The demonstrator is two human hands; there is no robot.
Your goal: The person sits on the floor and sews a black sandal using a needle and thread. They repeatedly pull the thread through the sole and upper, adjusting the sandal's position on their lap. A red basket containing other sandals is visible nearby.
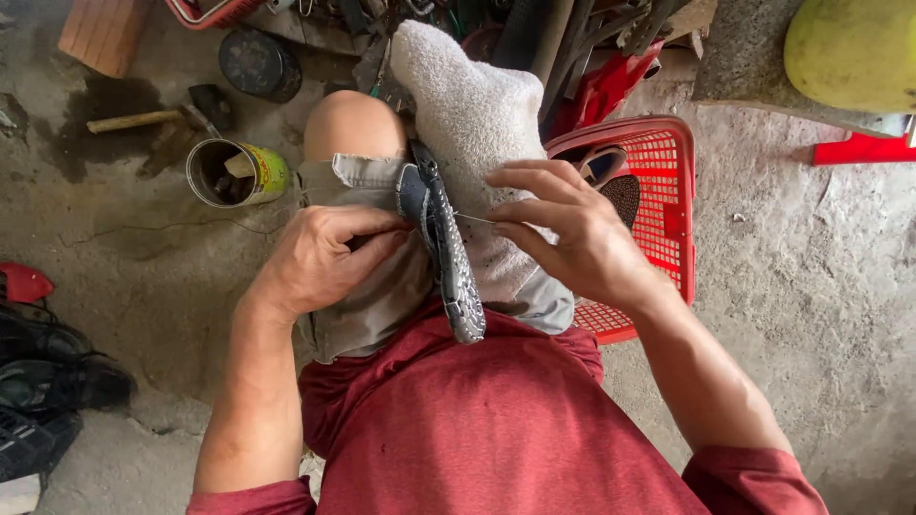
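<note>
The person sits low over a concrete floor (821,315) with a shoe (444,243) stood on edge between the thighs, its grey patterned sole turned up toward the camera and running from the knees back to the red shirt (496,420). Wedging it between the legs appears to hold it steady so both hands are free for fine work. A white towel (472,114) lies over the right knee and under the right hand, seemingly as padding against the sole's edge. The left hand (320,257) rests on the left thigh with its fingers curled in against the left flank of the shoe, pressing on it; whether they pinch anything beyond the shoe cannot be told, since the fingertips are hidden. The right hand (572,234) is on the other flank, thumb and forefinger closed together on a thin pale needle or thread (474,220) that runs straight from the fingertips to the sole's edge; which of the two it is cannot be settled at this size. Just beside the right hand stands a red plastic basket (658,191) with another sole in it, within arm's reach. To the left, near the left knee, an open tin can (239,174) stands on the floor, a hammer (153,119) lies behind it, and dark shoes (48,381) sit at the left edge, well apart from the work.
</note>
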